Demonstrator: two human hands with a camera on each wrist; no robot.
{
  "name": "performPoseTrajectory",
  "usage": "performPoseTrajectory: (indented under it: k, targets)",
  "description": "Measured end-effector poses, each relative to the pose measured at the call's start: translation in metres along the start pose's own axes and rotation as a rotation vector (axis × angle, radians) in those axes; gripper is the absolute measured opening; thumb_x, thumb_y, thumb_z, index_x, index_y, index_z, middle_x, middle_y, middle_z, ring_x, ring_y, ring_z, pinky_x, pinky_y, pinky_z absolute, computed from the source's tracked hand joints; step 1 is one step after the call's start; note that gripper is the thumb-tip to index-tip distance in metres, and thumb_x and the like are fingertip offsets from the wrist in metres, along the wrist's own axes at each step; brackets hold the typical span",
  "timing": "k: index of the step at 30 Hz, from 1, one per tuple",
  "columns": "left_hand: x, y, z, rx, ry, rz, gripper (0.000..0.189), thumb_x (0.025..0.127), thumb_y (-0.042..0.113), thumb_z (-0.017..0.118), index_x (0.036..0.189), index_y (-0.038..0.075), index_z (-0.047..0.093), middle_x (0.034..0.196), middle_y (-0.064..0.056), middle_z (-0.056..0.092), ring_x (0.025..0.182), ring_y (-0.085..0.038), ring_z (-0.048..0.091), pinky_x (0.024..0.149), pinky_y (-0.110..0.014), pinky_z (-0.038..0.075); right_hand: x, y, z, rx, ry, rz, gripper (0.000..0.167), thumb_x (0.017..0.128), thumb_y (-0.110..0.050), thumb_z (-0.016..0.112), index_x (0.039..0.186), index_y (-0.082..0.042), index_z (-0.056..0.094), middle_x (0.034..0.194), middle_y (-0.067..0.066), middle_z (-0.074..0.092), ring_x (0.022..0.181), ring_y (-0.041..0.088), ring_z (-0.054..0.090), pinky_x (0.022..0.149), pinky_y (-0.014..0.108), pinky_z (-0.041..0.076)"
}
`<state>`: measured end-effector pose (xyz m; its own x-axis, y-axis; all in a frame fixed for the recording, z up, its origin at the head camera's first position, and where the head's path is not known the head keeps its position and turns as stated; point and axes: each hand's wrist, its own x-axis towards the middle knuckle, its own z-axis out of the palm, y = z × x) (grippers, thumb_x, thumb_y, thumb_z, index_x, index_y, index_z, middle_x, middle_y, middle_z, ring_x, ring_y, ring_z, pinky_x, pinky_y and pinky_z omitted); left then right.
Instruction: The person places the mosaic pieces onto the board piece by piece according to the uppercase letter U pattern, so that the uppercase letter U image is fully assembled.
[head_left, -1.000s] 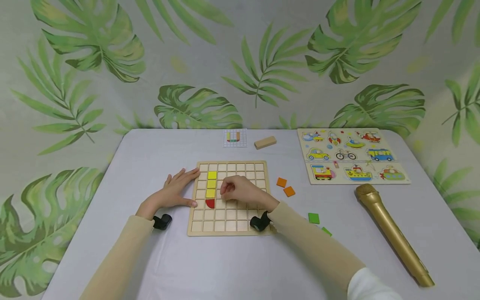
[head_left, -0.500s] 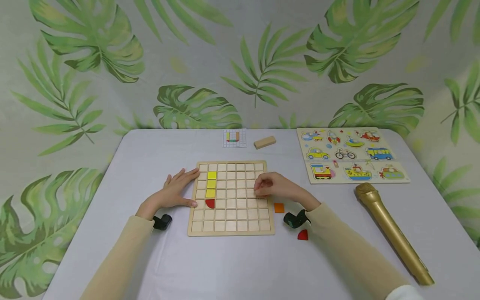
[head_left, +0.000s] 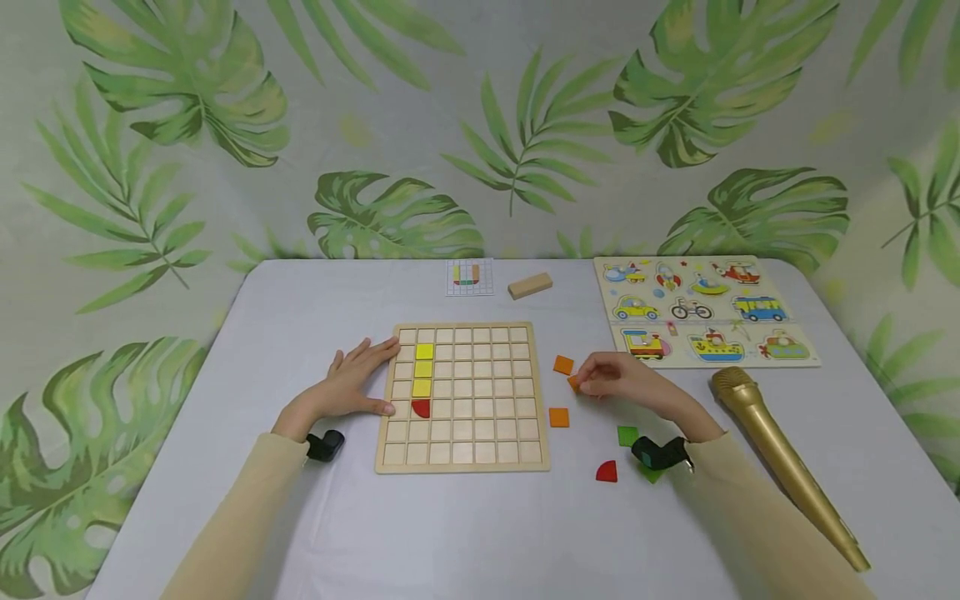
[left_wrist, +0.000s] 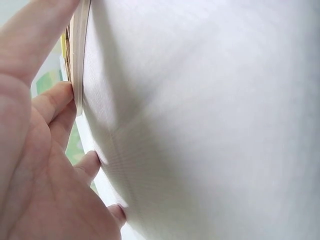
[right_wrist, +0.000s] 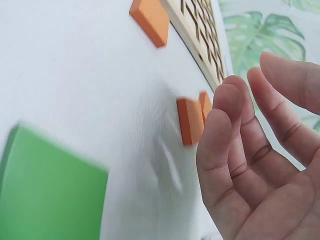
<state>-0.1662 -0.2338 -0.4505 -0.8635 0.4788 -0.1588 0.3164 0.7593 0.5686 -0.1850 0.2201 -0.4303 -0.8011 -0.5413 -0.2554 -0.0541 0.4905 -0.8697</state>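
Note:
A wooden grid board (head_left: 462, 467) lies on the table. In one column sit several yellow square tiles (head_left: 423, 368), with a red quarter-round tile (head_left: 422, 408) below them. My left hand (head_left: 339, 389) rests at the board's left edge, fingers extended and touching its rim. Right of the board, my right hand (head_left: 628, 382) hovers with its fingertips at an orange square tile (head_left: 573, 383), partly covering it. The right wrist view shows thumb and index finger apart, with nothing between them. Two more orange tiles (head_left: 563, 364) lie close by.
Nearer me lie a loose red quarter-round tile (head_left: 607, 472) and two green tiles (head_left: 627, 436), partly behind the wrist camera. A pattern card (head_left: 470, 277) and a wooden block (head_left: 530, 286) stand behind the board. To the right are a vehicle puzzle (head_left: 705, 312) and a gold microphone (head_left: 787, 467).
My right hand has moved right, from over the middle of the board to the orange tiles beside it. The left hand has stayed at the board's edge.

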Motion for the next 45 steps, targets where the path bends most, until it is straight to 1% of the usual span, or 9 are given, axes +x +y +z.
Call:
performPoseTrajectory:
  k: [5, 9, 17, 21, 24, 28, 33, 37, 45]
  targets:
    - [0.0, 0.001, 0.0, -0.002, -0.005, -0.004, 0.102, 0.075, 0.045, 0.078, 0.153, 0.008, 0.022, 0.159, -0.01, 0.014, 0.143, -0.04, -0.002, 0.104, -0.067, -0.009, -0.022, 0.012, -0.013, 0.015, 0.045, 0.042, 0.023, 0.093, -0.019, 0.063, 0.103, 0.002, 0.062, 0.091, 0.012, 0.061, 0.081, 0.023, 0.055, 0.073, 0.028, 0.049]
    - [0.0, 0.002, 0.0, -0.006, 0.0, -0.005, 0.102, 0.075, 0.045, 0.078, 0.152, 0.007, 0.024, 0.158, -0.011, 0.015, 0.142, -0.042, -0.001, 0.104, -0.067, -0.008, -0.036, 0.021, -0.017, 0.038, 0.084, 0.065, 0.024, 0.093, -0.019, 0.063, 0.103, 0.002, 0.062, 0.091, 0.012, 0.06, 0.081, 0.022, 0.054, 0.072, 0.028, 0.047]
    - [-0.001, 0.003, -0.001, 0.001, 0.002, 0.0, 0.1, 0.076, 0.043, 0.078, 0.152, 0.005, 0.024, 0.158, -0.012, 0.016, 0.142, -0.043, 0.0, 0.103, -0.068, -0.007, -0.052, 0.031, -0.016, 0.054, 0.097, 0.113, 0.025, 0.092, -0.018, 0.065, 0.106, 0.003, 0.06, 0.091, 0.01, 0.059, 0.081, 0.02, 0.054, 0.069, 0.027, 0.047]
    - [-0.001, 0.004, -0.001, 0.003, 0.002, 0.002, 0.1, 0.076, 0.043, 0.078, 0.151, 0.005, 0.025, 0.158, -0.013, 0.016, 0.142, -0.044, 0.0, 0.103, -0.069, -0.007, -0.054, 0.034, -0.015, 0.043, 0.052, 0.056, 0.022, 0.089, -0.01, 0.066, 0.104, 0.004, 0.06, 0.095, 0.013, 0.062, 0.084, 0.022, 0.056, 0.073, 0.026, 0.048]
    - [-0.001, 0.003, -0.001, 0.0, 0.002, 0.0, 0.1, 0.076, 0.043, 0.078, 0.152, 0.005, 0.025, 0.158, -0.013, 0.015, 0.142, -0.044, 0.0, 0.103, -0.068, -0.008, -0.054, 0.036, -0.014, 0.036, 0.009, -0.014, 0.02, 0.087, -0.005, 0.067, 0.104, 0.005, 0.06, 0.096, 0.015, 0.062, 0.084, 0.023, 0.057, 0.076, 0.025, 0.048]
    - [-0.001, 0.002, 0.0, 0.004, -0.004, -0.005, 0.102, 0.076, 0.044, 0.078, 0.152, 0.007, 0.023, 0.158, -0.011, 0.014, 0.142, -0.042, -0.001, 0.104, -0.067, -0.008, -0.053, 0.037, -0.012, -0.001, -0.016, -0.055, 0.017, 0.087, -0.003, 0.067, 0.102, 0.002, 0.062, 0.093, 0.012, 0.061, 0.083, 0.022, 0.056, 0.076, 0.025, 0.047]
    - [0.0, -0.001, 0.002, 0.01, -0.012, -0.01, 0.103, 0.075, 0.045, 0.078, 0.153, 0.009, 0.021, 0.159, -0.009, 0.013, 0.143, -0.04, -0.003, 0.104, -0.066, -0.009, -0.056, 0.035, -0.008, -0.089, -0.008, -0.063, 0.017, 0.085, -0.005, 0.07, 0.1, -0.003, 0.063, 0.09, 0.007, 0.06, 0.083, 0.021, 0.053, 0.073, 0.026, 0.044]
    - [0.001, -0.002, 0.003, 0.007, -0.012, -0.007, 0.104, 0.075, 0.046, 0.078, 0.153, 0.009, 0.021, 0.159, -0.009, 0.013, 0.143, -0.04, -0.003, 0.104, -0.066, -0.009, -0.059, 0.033, -0.005, -0.13, 0.004, -0.05, 0.019, 0.081, -0.005, 0.073, 0.098, -0.006, 0.063, 0.089, 0.004, 0.06, 0.082, 0.02, 0.052, 0.071, 0.025, 0.044]
    - [0.002, -0.003, 0.002, 0.009, -0.007, -0.005, 0.104, 0.075, 0.047, 0.078, 0.153, 0.009, 0.021, 0.159, -0.009, 0.014, 0.143, -0.04, -0.002, 0.104, -0.067, -0.008, -0.058, 0.029, 0.001, -0.231, 0.002, -0.067, 0.022, 0.079, 0.003, 0.072, 0.097, -0.007, 0.063, 0.088, 0.002, 0.058, 0.082, 0.022, 0.051, 0.071, 0.025, 0.045]
